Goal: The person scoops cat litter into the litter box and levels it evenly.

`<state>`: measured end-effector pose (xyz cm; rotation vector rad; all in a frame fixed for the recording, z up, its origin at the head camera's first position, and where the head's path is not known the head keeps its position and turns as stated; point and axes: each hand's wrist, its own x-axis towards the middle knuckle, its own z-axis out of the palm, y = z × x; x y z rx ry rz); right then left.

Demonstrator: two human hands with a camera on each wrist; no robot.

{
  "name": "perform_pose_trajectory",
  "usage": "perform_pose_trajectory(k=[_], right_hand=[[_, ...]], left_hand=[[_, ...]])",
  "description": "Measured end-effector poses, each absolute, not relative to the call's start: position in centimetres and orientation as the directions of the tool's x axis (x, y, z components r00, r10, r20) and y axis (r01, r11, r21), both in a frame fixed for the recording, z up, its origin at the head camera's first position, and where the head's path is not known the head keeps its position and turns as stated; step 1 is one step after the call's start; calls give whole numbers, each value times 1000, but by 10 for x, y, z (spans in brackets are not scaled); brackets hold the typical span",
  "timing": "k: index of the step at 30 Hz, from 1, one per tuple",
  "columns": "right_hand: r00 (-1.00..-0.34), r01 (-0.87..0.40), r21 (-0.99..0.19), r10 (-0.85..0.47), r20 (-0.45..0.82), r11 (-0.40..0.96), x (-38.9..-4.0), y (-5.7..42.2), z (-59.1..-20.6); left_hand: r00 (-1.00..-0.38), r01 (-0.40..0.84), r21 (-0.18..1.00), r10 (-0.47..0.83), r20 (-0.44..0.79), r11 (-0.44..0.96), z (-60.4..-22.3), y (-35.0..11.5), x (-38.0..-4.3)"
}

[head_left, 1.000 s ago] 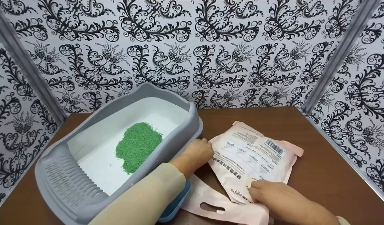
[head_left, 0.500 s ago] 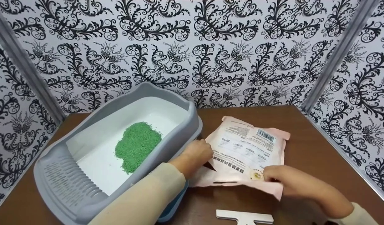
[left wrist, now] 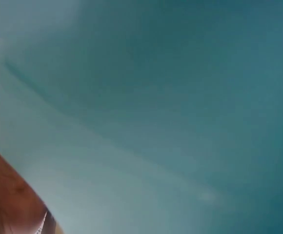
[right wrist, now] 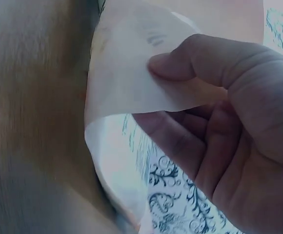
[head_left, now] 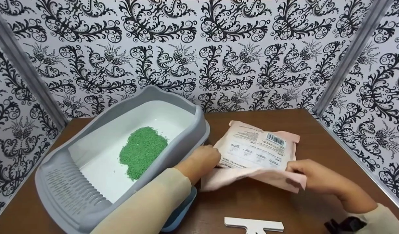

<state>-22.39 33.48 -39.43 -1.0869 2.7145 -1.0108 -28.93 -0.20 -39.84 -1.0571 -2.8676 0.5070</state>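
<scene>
A pink cat litter bag [head_left: 254, 152] lies on the brown table, printed side with a barcode up. Its near end is folded over and lifted off the tabletop. My left hand [head_left: 204, 159] grips the bag's left edge, fingers curled and partly hidden. At the near right corner my right hand [head_left: 308, 172] pinches the folded bag end; in the right wrist view the thumb [right wrist: 173, 66] presses on the bag's film, with the other fingers behind it. A blurred blue surface [left wrist: 180, 122] fills most of the left wrist view.
Left of the bag stands a grey litter box [head_left: 183, 152] with a white inside and a heap of green litter pellets [head_left: 144, 151]. A blue plastic container [head_left: 181, 211] shows beneath my left forearm. Near the front edge lies a white clip [head_left: 254, 224]. Patterned walls [head_left: 199, 58] enclose the table.
The bag's near end, with its handle slot, has folded up and away from me, uncovering the white clip. My right hand has moved right and away with it; my left hand stays on the left edge.
</scene>
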Motion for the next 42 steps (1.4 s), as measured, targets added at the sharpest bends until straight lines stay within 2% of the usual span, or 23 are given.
perform_pose_trajectory(k=[6,13,20,25,30,34,37,42], right_hand=[[-790,-537,-668,-586,183,515,-236,353,-400],[-878,-345,-777,-473,69,527,-248,380,-411],[-943,-216,-790,-334,15,574,-254,395,-421],[-961,-114,-856,-275,-34,504,-257,395,-427],[-933,59,-963,-329,-147,264,-261,399,-432],[-903,159,-977,-380,-202,142,-263,401,-436],[-910,184,-973,-352,-221,138,-264,399,-437],[-921,196,-959,-297,-252,207,-263,397,-437]], left_hand=[[-791,611,-196,601,-114,767,-394,-3,-292],[-841,529,133,539,-52,838,-388,-4,-290],[-879,462,433,462,113,774,-391,-3,-293],[-923,358,612,368,115,706,-393,-2,-294],[-950,250,684,310,37,685,-394,-1,-294],[-953,227,692,303,11,686,-394,0,-294],[-954,216,695,299,0,686,-395,-1,-295],[-954,214,688,301,-6,693,-397,0,-295]])
